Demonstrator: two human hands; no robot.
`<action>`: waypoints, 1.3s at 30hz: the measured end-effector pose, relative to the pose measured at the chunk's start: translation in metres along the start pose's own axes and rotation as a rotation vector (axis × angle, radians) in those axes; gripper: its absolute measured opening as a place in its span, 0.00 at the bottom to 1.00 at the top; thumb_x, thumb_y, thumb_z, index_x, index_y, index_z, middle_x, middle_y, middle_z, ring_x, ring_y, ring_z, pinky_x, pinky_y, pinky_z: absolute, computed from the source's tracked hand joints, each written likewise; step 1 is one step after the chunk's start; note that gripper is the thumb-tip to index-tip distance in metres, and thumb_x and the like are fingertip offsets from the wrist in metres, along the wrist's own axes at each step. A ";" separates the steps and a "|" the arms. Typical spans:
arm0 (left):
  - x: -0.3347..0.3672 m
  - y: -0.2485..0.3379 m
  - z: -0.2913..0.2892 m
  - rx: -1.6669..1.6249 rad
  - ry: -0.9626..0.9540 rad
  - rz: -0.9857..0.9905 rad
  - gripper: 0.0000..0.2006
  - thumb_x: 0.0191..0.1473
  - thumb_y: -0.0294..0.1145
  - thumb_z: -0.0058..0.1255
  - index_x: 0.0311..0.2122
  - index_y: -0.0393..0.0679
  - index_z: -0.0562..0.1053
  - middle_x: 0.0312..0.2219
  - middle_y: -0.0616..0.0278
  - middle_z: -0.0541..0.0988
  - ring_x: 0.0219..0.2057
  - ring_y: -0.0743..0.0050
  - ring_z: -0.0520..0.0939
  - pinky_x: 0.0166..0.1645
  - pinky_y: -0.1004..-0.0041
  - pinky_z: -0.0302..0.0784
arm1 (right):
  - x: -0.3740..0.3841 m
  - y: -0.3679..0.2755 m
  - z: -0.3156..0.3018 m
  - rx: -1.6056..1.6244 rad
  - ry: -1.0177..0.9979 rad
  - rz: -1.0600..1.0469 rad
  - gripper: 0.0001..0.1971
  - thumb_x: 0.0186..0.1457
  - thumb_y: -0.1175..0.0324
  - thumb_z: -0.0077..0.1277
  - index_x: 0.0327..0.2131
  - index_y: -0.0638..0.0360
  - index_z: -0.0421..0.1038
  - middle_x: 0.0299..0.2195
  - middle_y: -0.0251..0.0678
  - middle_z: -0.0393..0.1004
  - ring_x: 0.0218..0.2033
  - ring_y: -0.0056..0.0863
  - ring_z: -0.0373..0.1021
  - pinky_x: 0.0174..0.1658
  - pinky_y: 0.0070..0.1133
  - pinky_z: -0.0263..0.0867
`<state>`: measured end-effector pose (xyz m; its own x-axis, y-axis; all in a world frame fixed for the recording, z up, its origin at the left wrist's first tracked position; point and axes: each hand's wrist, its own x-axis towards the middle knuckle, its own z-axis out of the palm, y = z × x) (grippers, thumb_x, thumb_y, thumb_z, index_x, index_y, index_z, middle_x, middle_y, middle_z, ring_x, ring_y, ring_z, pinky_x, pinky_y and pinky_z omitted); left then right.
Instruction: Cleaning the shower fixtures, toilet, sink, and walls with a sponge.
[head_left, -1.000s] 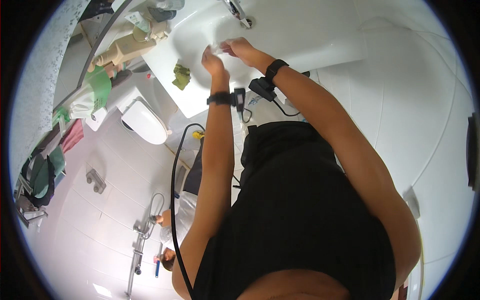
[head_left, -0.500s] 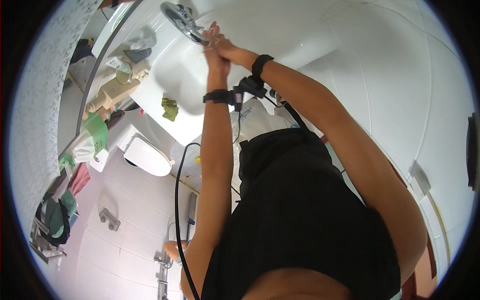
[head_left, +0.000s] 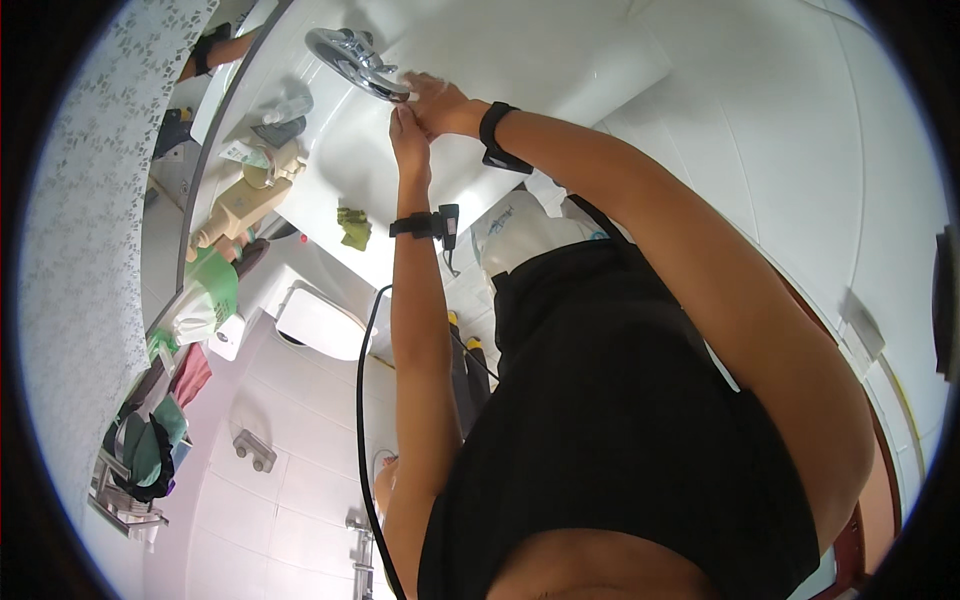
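Note:
Both of my hands are together beneath the spout of the chrome faucet, over the white basin. My left hand has its fingers raised close under the spout tip and touches my right hand; part of its fingers is hidden there. Just to the right and farther in, my right hand has outstretched fingers with whitish, wet-looking patches on them. No object shows in either hand. A black strap circles my left wrist, and a similar black band circles the right.
A crumpled green cloth lies on the basin's near left edge. Beige bottles and a green-white bag line the left side below a mirror. A toilet with a white lid stands lower left. A black cable hangs beside my left arm.
My hands were clasped with the right over the left under the spout. Now the left has drawn down and leftward, the palms are less overlapped, and my wrists are farther apart.

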<state>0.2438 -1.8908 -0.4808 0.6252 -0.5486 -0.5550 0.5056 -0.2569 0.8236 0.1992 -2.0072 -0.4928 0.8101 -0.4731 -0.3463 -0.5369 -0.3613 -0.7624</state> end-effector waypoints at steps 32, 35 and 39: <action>-0.104 -0.045 -0.170 1.202 0.968 0.128 0.26 0.58 0.35 0.63 0.59 0.38 0.71 0.56 0.40 0.71 0.58 0.37 0.72 0.63 0.46 0.69 | -0.049 0.092 -0.054 -0.260 -0.229 -0.053 0.18 0.71 0.55 0.46 0.50 0.57 0.79 0.48 0.49 0.81 0.54 0.50 0.75 0.59 0.41 0.70; -0.098 -0.062 -0.169 1.004 0.838 0.164 0.22 0.61 0.32 0.59 0.58 0.36 0.72 0.53 0.41 0.74 0.54 0.38 0.76 0.60 0.49 0.73 | -0.046 0.088 -0.048 -0.176 -0.287 0.028 0.18 0.70 0.56 0.47 0.50 0.57 0.80 0.48 0.48 0.82 0.51 0.50 0.77 0.57 0.39 0.71; -0.053 -0.058 -0.110 0.597 0.564 0.365 0.16 0.67 0.35 0.56 0.53 0.35 0.77 0.43 0.50 0.84 0.43 0.57 0.85 0.48 0.61 0.82 | -0.053 0.091 -0.047 -0.113 -0.312 0.068 0.18 0.70 0.55 0.48 0.50 0.57 0.80 0.48 0.46 0.83 0.52 0.48 0.78 0.57 0.37 0.72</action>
<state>0.2467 -1.7597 -0.5119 0.9651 -0.2455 -0.0917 -0.0770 -0.6002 0.7962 0.0957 -2.0528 -0.5183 0.7950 -0.2371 -0.5584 -0.6011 -0.4320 -0.6723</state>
